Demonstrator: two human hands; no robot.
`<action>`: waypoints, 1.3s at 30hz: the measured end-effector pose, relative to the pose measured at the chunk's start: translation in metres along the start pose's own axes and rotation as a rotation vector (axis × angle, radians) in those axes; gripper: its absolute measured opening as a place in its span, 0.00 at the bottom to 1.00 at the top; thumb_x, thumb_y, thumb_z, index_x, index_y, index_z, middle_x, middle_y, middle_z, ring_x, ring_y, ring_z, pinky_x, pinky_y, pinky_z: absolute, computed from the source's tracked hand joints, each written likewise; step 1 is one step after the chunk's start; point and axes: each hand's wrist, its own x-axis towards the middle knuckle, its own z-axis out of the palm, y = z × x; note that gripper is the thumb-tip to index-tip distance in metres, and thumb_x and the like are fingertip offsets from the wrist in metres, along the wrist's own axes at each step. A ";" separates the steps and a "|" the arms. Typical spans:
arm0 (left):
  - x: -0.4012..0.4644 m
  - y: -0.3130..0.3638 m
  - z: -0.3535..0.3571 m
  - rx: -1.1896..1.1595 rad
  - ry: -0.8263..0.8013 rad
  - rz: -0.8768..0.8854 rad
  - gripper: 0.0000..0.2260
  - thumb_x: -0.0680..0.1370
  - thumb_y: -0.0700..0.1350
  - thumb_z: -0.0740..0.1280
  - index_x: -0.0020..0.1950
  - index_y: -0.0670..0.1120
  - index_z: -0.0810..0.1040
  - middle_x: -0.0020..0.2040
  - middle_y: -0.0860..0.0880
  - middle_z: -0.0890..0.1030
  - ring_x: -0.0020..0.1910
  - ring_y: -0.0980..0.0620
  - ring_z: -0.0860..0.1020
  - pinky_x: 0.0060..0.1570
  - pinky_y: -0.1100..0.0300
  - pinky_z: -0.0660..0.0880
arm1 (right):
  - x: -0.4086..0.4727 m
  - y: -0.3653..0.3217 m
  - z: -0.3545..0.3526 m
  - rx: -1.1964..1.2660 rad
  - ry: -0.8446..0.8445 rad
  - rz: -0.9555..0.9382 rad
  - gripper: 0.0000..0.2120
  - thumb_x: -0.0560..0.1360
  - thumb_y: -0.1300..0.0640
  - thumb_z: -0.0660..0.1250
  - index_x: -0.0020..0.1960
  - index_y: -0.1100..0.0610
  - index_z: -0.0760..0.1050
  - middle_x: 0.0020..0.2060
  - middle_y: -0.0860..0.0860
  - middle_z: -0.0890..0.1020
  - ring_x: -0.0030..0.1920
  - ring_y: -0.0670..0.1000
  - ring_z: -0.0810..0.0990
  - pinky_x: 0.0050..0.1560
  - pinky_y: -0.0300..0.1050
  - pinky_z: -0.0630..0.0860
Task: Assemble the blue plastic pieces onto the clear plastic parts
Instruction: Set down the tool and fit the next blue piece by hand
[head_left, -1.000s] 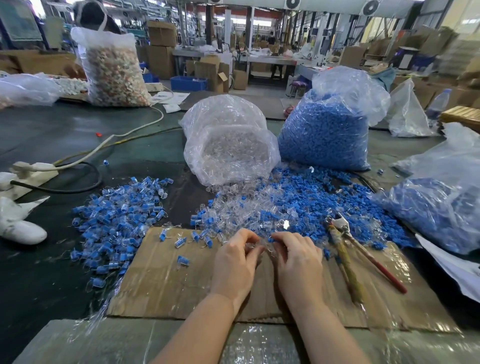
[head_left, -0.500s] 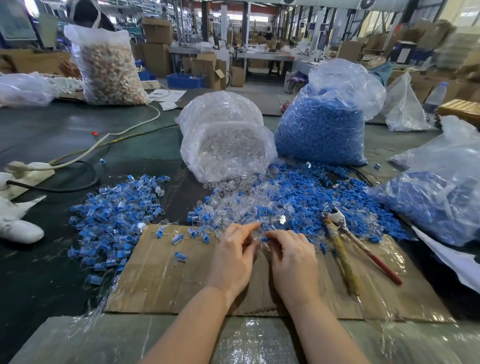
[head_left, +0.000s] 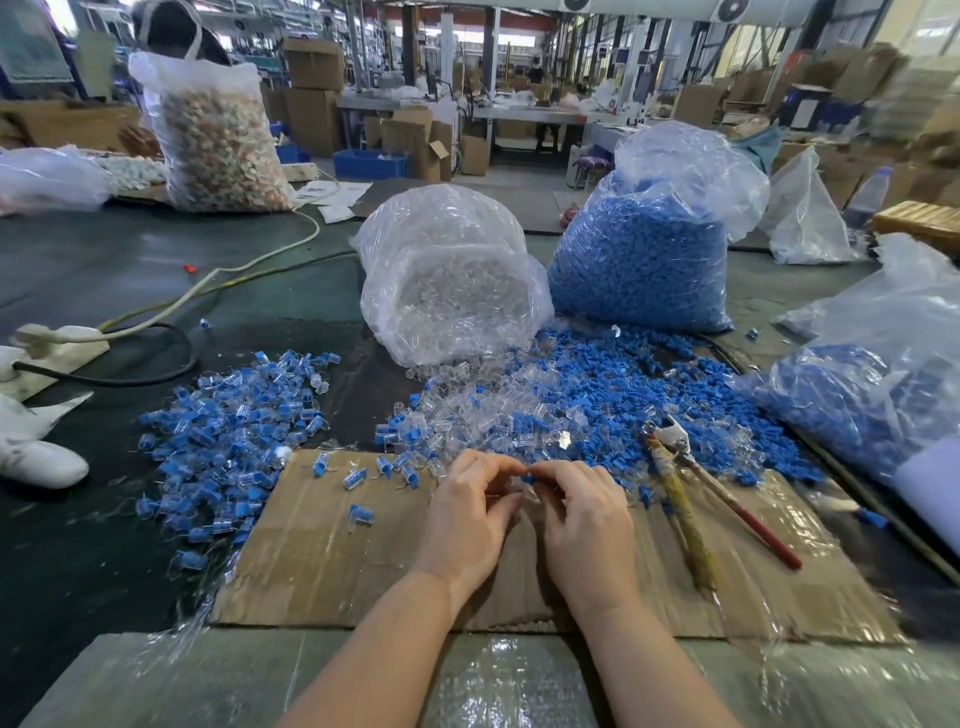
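My left hand (head_left: 467, 512) and my right hand (head_left: 584, 514) meet fingertip to fingertip over a cardboard sheet (head_left: 332, 551). Between the fingertips shows a small blue plastic piece (head_left: 528, 478), pinched by my right hand. My left hand's fingers curl round a clear plastic part (head_left: 514, 488), mostly hidden. Just beyond the hands lies a heap of loose clear parts (head_left: 467, 410) mixed with loose blue pieces (head_left: 623, 395). A pile of assembled blue-and-clear parts (head_left: 234, 431) lies at the left.
A clear bag of clear parts (head_left: 452, 275) and a bag of blue pieces (head_left: 644, 260) stand behind the heap. Another bag with blue pieces (head_left: 872, 384) lies at right. Pliers (head_left: 691, 488) with a red handle rest on the cardboard's right side. Cables (head_left: 156, 332) and a white cloth (head_left: 36, 457) lie at left.
Both hands have drawn slightly back from the heap and closed together; the blue piece now shows between the fingertips.
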 end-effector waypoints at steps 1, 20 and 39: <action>0.000 0.001 0.000 -0.012 0.000 -0.007 0.09 0.73 0.38 0.70 0.49 0.49 0.78 0.46 0.58 0.74 0.46 0.61 0.76 0.51 0.72 0.72 | 0.000 0.000 0.000 -0.001 0.002 -0.001 0.07 0.69 0.66 0.70 0.45 0.57 0.80 0.39 0.49 0.82 0.42 0.54 0.77 0.46 0.49 0.72; -0.002 0.002 -0.003 0.007 0.055 -0.027 0.09 0.73 0.36 0.69 0.44 0.51 0.78 0.42 0.57 0.75 0.44 0.61 0.73 0.45 0.74 0.68 | -0.001 0.001 -0.001 0.055 0.060 0.020 0.05 0.71 0.63 0.70 0.46 0.57 0.80 0.40 0.49 0.82 0.42 0.53 0.77 0.45 0.49 0.73; -0.002 -0.003 0.000 -0.277 0.056 -0.146 0.14 0.76 0.35 0.65 0.44 0.56 0.76 0.40 0.52 0.81 0.39 0.57 0.81 0.43 0.64 0.78 | -0.002 -0.004 -0.005 0.093 0.081 -0.063 0.07 0.66 0.65 0.74 0.39 0.55 0.78 0.33 0.47 0.80 0.35 0.52 0.77 0.36 0.47 0.75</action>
